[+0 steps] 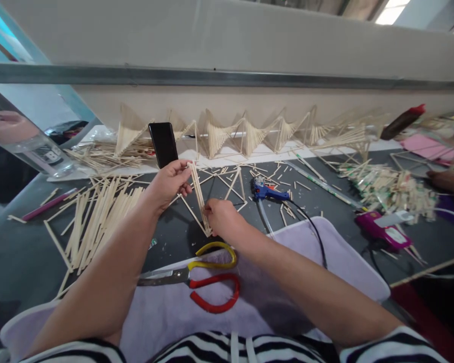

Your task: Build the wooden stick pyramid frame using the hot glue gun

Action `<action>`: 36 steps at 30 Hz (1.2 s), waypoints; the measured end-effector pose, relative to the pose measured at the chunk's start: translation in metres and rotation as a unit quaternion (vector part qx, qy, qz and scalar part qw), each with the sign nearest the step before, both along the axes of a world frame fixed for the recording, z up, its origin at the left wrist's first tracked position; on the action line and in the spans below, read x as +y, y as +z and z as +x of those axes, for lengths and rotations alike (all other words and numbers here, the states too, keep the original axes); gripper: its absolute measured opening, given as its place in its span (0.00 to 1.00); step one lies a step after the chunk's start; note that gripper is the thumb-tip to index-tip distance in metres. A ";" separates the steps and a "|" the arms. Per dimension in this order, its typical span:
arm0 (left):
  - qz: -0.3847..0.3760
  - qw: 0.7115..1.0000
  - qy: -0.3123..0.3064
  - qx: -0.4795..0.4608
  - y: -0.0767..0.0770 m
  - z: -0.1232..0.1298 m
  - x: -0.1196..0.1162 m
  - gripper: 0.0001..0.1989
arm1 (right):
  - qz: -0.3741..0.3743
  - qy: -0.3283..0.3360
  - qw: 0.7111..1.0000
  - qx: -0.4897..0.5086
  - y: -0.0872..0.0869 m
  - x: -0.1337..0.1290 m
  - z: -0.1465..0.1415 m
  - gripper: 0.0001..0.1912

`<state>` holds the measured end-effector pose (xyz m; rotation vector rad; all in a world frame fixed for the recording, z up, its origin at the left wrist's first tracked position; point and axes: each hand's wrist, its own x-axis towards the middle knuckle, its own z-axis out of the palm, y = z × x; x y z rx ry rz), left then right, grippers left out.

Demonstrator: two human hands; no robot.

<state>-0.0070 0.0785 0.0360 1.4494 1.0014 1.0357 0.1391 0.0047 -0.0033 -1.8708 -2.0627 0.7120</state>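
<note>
My left hand (173, 182) pinches the upper end of a narrow bundle of thin wooden sticks (199, 194), which leans upright over the dark table. Lower on the same sticks, the fingers of my right hand (223, 218) are closed around them near the bottom. The sticks meet at a point at the table end, beside a frame of joined sticks (243, 187). A blue glue gun (270, 192) lies to the right of my hands. Scissors (212, 276) with one yellow and one red handle rest just in front of me on a lilac cloth (287, 272).
Loose sticks (94, 222) are heaped at left, near a purple pen (49, 204). A black phone (163, 144) stands behind. Several twisted stick structures (255, 133) line the wall. At right are cut sticks (389, 189), a magenta device (384, 231) and another person's hand (448, 182).
</note>
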 end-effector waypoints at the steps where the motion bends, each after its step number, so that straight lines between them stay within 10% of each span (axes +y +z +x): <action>1: 0.002 1.000 0.001 0.003 0.000 0.000 0.000 0.15 | 0.002 -0.002 1.000 -0.001 0.000 0.000 -0.001 0.10; 10: 0.063 0.983 0.091 0.145 0.011 -0.009 -0.007 0.14 | 0.010 0.004 1.000 -0.022 0.000 -0.001 -0.001 0.10; 15: -0.025 0.955 -0.106 0.276 0.014 -0.013 -0.014 0.11 | -0.017 0.004 0.999 -0.031 0.006 -0.002 -0.001 0.11; 21: -0.072 0.946 -0.193 0.251 -0.003 -0.003 -0.011 0.12 | -0.012 0.025 0.998 -0.056 0.015 -0.005 0.000 0.11; 28: -0.102 0.956 -0.194 0.196 -0.007 0.000 -0.012 0.11 | 0.069 0.021 0.995 -0.073 0.018 -0.013 0.001 0.17; 36: -0.103 0.960 -0.159 0.206 -0.012 0.002 -0.013 0.12 | 0.061 -0.110 0.981 0.147 -0.005 -0.038 0.017 0.16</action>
